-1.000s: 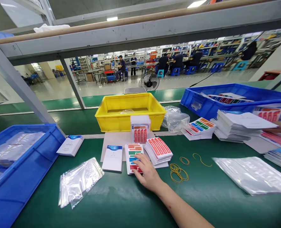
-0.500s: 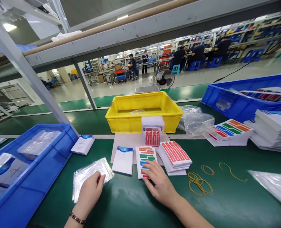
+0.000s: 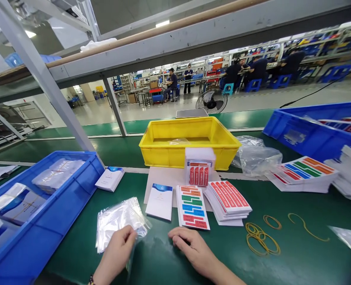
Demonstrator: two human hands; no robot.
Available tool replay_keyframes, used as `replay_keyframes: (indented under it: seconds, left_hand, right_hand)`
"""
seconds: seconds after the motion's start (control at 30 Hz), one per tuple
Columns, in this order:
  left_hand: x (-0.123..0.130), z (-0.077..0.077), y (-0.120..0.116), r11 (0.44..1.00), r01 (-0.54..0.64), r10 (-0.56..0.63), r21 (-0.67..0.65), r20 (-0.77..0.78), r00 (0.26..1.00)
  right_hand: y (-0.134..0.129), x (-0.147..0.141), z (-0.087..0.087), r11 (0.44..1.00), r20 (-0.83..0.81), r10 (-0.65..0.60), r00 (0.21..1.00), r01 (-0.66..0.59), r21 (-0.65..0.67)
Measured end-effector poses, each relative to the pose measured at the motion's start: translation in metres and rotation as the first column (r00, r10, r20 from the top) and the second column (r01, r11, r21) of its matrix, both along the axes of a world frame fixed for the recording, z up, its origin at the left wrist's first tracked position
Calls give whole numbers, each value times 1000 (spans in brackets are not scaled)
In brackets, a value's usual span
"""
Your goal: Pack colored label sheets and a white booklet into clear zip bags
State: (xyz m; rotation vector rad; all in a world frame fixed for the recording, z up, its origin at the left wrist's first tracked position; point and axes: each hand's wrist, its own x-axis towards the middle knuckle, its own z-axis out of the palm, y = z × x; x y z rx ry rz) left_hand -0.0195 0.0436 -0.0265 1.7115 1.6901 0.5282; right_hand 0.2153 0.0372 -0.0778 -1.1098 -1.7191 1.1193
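Note:
My left hand [image 3: 118,247] is closed, thumb and fingers pinching a clear plastic bag [image 3: 131,253] at the near right edge of a stack of clear bags [image 3: 116,221]. My right hand [image 3: 193,249] is just above the green table, fingers loosely bent and nothing visible in them. Beyond it lies a sheet of coloured labels [image 3: 193,208], apart from the fingertips. Left of that sheet is a white booklet [image 3: 160,202] with a blue top. A fanned stack of red label sheets [image 3: 228,202] lies to the right.
A yellow bin [image 3: 190,152] stands behind, with a boxed stack of red labels [image 3: 199,166] before it. Blue bins [image 3: 74,206] flank both sides. Rubber bands [image 3: 260,237] lie at right. Small booklets [image 3: 110,178] sit near the left bin; more label sheets [image 3: 306,174] lie far right.
My right hand has come off the coloured label sheet and moved toward me and slightly left. My left hand has shifted nearer, drawing out the edge of a bag. The view has turned slightly left.

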Motion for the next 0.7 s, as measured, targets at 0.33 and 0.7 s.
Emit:
replay_keyframes:
  seconds: [0.33, 0.7]
  left_hand:
    - [68, -24, -20, 970, 142, -69, -199, 335, 940]
    - [82, -27, -16, 980, 17, 82, -197, 481, 873]
  right_hand:
    - [-12, -12, -18, 934, 302, -121, 946, 5, 358]
    - [-17, -11, 14, 982, 336, 4, 942, -67, 175]
